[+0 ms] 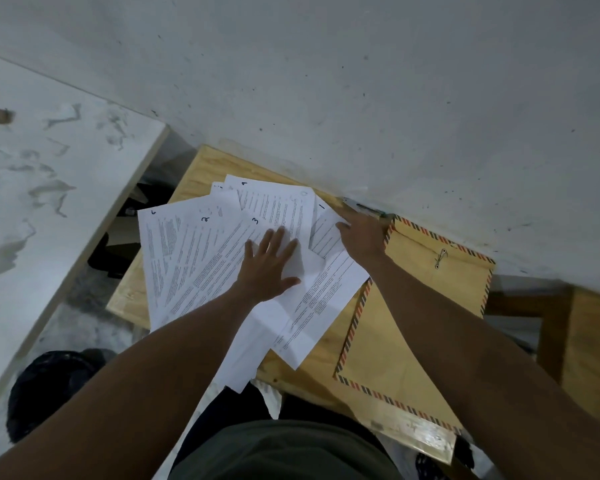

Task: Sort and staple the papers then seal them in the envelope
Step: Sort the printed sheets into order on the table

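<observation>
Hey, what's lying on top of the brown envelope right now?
A corner of the spread papers overlaps the envelope at its left edge, and the right forearm crosses above it. Its metal clasp shows. The arm hides part of the envelope's face.

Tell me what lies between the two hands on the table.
Head view: between the left hand and the right hand, only overlapping white papers, including the lined sheet marked 1.

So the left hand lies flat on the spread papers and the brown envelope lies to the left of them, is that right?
Not quite: in the head view the left hand does lie flat on the papers, but the brown envelope lies to their right.
</observation>
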